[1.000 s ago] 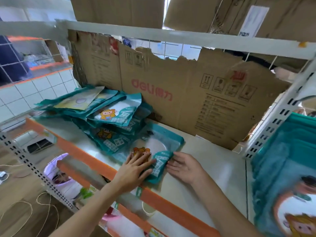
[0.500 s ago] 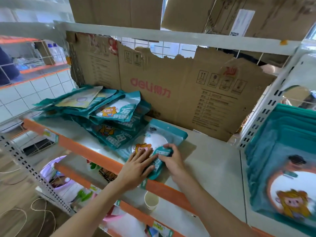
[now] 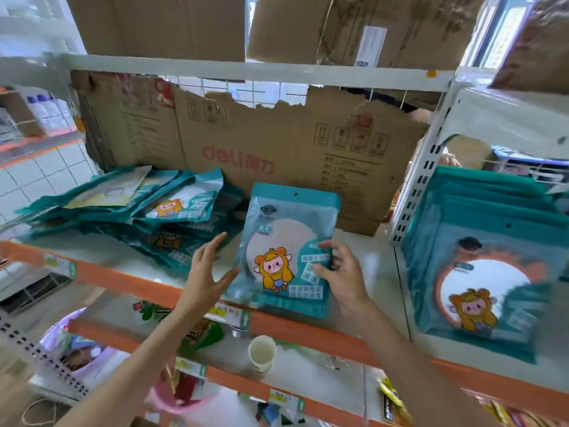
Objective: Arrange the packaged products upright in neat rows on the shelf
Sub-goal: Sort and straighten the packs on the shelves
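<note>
While right hand (image 3: 341, 272) grips, pouch (image 3: 286, 241) upright

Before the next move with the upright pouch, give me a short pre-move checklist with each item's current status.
1. Pouch upright, front facing out: ok.
2. Right hand grips the pouch's right edge: ok.
3. Left hand steadying it: not ok, fingers open, only the thumb near the left edge.
4. Bare shelf to the right for a row: ok.
5. Pile on the left sorted: not ok, pouches lie flat and jumbled.
6. Pouch base seated flat on the shelf: cannot tell.
</note>
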Demonstrator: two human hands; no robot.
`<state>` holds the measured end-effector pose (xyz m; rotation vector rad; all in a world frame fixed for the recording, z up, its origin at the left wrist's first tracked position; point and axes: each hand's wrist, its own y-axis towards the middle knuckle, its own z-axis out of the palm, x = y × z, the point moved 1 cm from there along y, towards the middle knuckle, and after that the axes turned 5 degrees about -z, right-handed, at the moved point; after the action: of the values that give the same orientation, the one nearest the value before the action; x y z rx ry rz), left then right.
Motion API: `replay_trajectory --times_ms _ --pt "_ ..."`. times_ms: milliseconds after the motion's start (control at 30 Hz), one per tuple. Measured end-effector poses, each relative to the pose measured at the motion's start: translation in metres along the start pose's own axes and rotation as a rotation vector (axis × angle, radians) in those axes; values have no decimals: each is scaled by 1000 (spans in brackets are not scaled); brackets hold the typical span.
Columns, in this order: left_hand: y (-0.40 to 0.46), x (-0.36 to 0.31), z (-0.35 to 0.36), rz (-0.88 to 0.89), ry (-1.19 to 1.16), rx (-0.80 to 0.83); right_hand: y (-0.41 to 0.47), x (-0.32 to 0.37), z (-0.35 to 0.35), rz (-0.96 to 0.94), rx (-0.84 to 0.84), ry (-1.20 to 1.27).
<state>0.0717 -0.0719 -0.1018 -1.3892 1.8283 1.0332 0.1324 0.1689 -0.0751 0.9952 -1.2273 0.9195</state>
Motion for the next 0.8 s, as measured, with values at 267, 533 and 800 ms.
replay_trajectory --times_ms 267,533,800 --pt "-13 -55 51 -25 -388 412 -44 12 -64 -4 -145 -11" --pt "-29 -101 117 108 -329 472 -77 24 -141 -114 -258 -173" --pt "-43 -164 173 187 -291 487 -90 38 -221 -228 -312 -254"
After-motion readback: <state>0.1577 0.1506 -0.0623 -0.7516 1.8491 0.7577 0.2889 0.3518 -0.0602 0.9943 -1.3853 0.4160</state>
